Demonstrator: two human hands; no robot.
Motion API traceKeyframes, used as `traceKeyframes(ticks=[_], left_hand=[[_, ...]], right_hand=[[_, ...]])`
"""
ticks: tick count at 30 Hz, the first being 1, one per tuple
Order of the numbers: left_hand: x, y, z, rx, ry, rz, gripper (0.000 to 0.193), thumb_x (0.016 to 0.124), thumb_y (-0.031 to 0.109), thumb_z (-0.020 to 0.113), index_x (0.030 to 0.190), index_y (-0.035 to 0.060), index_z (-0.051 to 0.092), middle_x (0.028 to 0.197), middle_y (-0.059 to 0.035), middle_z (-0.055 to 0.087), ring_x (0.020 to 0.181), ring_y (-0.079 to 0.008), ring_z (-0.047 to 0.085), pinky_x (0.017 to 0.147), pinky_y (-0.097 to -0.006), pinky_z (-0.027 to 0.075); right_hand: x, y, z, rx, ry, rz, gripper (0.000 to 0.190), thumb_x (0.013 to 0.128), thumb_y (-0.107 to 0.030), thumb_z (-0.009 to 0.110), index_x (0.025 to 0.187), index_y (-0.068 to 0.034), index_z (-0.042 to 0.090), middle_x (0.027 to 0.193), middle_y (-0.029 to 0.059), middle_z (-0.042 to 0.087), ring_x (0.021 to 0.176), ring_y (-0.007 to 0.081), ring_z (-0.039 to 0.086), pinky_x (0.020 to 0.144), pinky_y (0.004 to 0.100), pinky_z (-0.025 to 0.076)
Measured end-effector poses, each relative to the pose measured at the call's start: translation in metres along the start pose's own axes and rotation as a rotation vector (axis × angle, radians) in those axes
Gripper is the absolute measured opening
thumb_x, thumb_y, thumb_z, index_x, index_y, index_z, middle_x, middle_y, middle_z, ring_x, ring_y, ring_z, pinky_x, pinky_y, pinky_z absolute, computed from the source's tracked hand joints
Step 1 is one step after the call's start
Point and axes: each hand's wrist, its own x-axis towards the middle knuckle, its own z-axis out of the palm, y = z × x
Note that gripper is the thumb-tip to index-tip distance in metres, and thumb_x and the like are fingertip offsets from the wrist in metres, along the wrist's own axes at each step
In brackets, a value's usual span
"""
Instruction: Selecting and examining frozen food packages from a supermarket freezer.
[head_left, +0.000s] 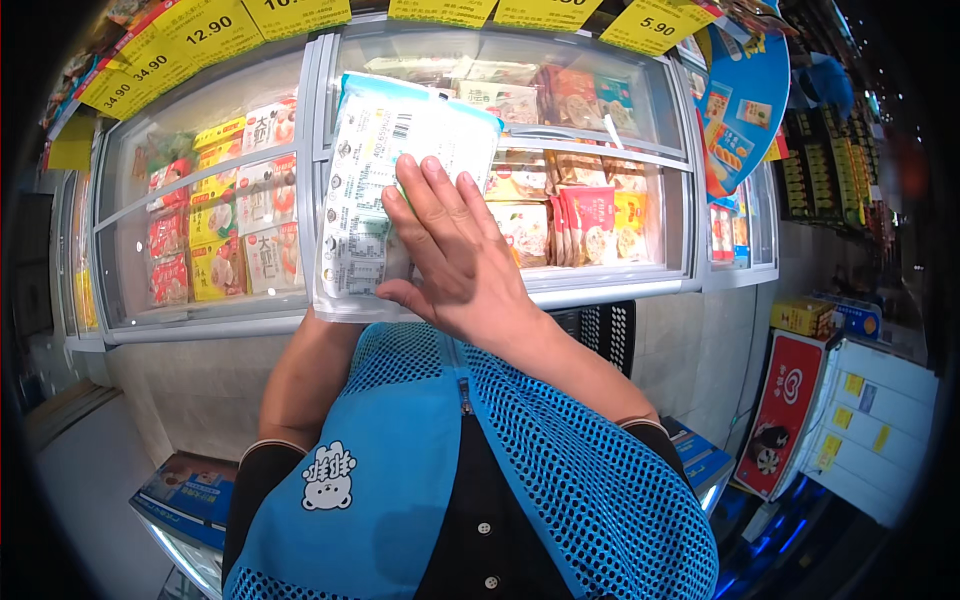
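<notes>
A white and blue plastic food packet (360, 202) is held up before my chest, its printed back with a barcode facing me. Flat on its lower right part lies my right hand (450, 236), palm down, fingers extended and thumb towards the left. My left forearm reaches under the packet's bottom edge; the left hand itself is hidden behind the packet, which seems to rest on it. Past the packet stands a chest freezer (480, 291) with glass lids, holding bagged and boxed frozen foods, among them a red bag (587, 225) and yellow packets (214, 268).
Yellow price signs (206, 34) hang along the far top edge. A blue round advertising board (742, 97) stands at the right end of the freezer. Lower right is a red and white freezer cabinet (784, 412); a black perforated basket or crate (615, 334) sits below the freezer rim.
</notes>
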Motion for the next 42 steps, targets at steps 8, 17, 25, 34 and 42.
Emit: traceKeyframes(ticks=[8, 17, 25, 34, 42], left_hand=[[0.006, 0.009, 0.011, -0.063, -0.034, 0.066, 0.062, 0.108, 0.041, 0.05, 0.157, 0.0076, 0.033, 0.158, -0.0139, 0.041, 0.141, -0.0277, 0.047, 0.117, -0.0431, 0.042], [0.006, 0.014, 0.029, -0.127, -0.113, 0.108, 0.064, 0.108, 0.041, 0.05, 0.158, 0.0073, 0.031, 0.159, -0.0139, 0.04, 0.142, -0.0279, 0.046, 0.118, -0.0432, 0.041], [0.01, 0.007, 0.015, -0.101, -0.019, 0.146, 0.063, 0.108, 0.039, 0.05, 0.158, 0.0058, 0.03, 0.159, -0.0146, 0.041, 0.144, -0.0272, 0.044, 0.119, -0.0418, 0.04], [0.008, 0.011, 0.02, -0.138, -0.014, 0.148, 0.061, 0.108, 0.036, 0.053, 0.157, 0.0054, 0.033, 0.157, -0.0145, 0.044, 0.142, -0.0266, 0.047, 0.117, -0.0402, 0.043], [0.007, 0.015, 0.011, -0.095, 0.072, 0.109, 0.063, 0.109, 0.036, 0.049, 0.16, 0.0049, 0.029, 0.162, -0.014, 0.037, 0.146, -0.0275, 0.041, 0.121, -0.041, 0.036]], right_hand=[[-0.003, -0.004, 0.002, -0.089, -0.072, 0.0, 0.097, 0.079, -0.049, 0.077, 0.155, -0.001, 0.039, 0.166, 0.0219, 0.027, 0.154, 0.0405, 0.026, 0.122, 0.0572, 0.027], [-0.006, -0.006, 0.004, 0.019, -0.006, -0.01, 0.096, 0.075, -0.044, 0.084, 0.155, -0.01, 0.043, 0.165, 0.0241, 0.026, 0.153, 0.0445, 0.025, 0.121, 0.0602, 0.026], [-0.004, -0.009, 0.004, 0.017, -0.024, -0.016, 0.097, 0.067, -0.038, 0.089, 0.151, -0.012, 0.048, 0.164, 0.03, 0.024, 0.153, 0.0465, 0.024, 0.121, 0.0594, 0.028], [-0.005, -0.01, 0.004, 0.043, -0.029, 0.004, 0.099, 0.066, -0.034, 0.091, 0.152, -0.012, 0.048, 0.164, 0.0301, 0.025, 0.153, 0.0461, 0.024, 0.121, 0.06, 0.028], [-0.006, -0.008, 0.0, 0.107, -0.022, -0.004, 0.097, 0.068, -0.035, 0.091, 0.151, -0.012, 0.048, 0.163, 0.029, 0.027, 0.151, 0.0469, 0.028, 0.12, 0.0618, 0.028]])
